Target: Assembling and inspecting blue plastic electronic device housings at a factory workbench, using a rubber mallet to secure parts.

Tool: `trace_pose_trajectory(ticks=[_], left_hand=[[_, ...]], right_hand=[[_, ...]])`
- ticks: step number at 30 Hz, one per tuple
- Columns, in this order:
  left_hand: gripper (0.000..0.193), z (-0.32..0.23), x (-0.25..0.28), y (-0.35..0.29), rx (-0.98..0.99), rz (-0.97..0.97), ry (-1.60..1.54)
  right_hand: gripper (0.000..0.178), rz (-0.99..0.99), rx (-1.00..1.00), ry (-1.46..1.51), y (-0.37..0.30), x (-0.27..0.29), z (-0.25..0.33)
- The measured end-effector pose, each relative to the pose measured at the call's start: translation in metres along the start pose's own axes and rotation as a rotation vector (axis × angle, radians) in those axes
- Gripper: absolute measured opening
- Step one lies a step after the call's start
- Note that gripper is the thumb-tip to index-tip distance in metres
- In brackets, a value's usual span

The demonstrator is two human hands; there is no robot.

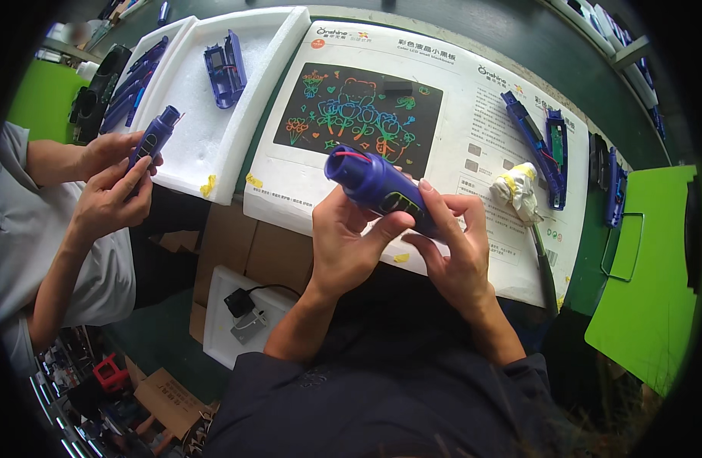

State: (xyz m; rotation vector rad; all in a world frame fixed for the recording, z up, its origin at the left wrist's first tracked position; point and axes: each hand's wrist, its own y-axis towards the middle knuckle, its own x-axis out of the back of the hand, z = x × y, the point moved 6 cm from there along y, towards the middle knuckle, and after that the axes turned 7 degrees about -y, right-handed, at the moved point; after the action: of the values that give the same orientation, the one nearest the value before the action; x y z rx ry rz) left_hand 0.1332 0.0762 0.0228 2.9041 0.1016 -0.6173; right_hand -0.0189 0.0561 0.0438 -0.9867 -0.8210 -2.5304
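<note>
Both my hands hold a dark blue plastic tube-shaped housing [389, 191] above the near edge of a white printed cardboard sheet [290, 172]. Its open round end, with a red wire across it, tilts up to the left; a dark button panel with yellow-green outlines faces me. My left hand [343, 248] grips the housing near that end, thumb by the panel. Around the other end, partly hidden by fingers, closes my right hand [459, 248]. On the sheet to the right lie opened blue housing halves [536, 145], one with a green circuit board [557, 143].
A co-worker at left holds a similar blue housing [154, 137]. White foam trays [271, 46] hold more housing parts [226, 69]. A white wrapped bundle [516, 191] with a dark handle lies right, near a green clipboard [648, 267]. Below left, a box [217, 328] holds a black adapter.
</note>
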Motion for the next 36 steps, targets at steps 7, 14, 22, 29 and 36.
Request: trace_pose_trajectory(ticks=[7,14,22,29,36], left_hand=[[0.062,-0.010,-0.026,-0.011,-0.251,0.110,-0.146],[0.062,-0.029,-0.016,-0.012,-0.257,-0.007,-0.113],[0.065,-0.007,-0.013,-0.008,-0.341,-0.002,-0.083],[0.065,0.007,-0.009,-0.011,-0.173,-0.032,-0.416],[0.061,0.000,-0.034,0.005,0.084,0.308,0.390]], right_hand=[[0.040,-0.155,-0.074,0.125,0.017,0.013,-0.007],[0.031,-0.236,0.144,-0.003,0.020,0.024,0.003],[0.032,-0.192,0.119,-0.005,0.030,0.014,-0.018],[0.055,-0.103,-0.415,1.026,0.015,0.019,-0.047],[0.060,0.009,0.044,0.506,0.053,0.037,-0.020]])
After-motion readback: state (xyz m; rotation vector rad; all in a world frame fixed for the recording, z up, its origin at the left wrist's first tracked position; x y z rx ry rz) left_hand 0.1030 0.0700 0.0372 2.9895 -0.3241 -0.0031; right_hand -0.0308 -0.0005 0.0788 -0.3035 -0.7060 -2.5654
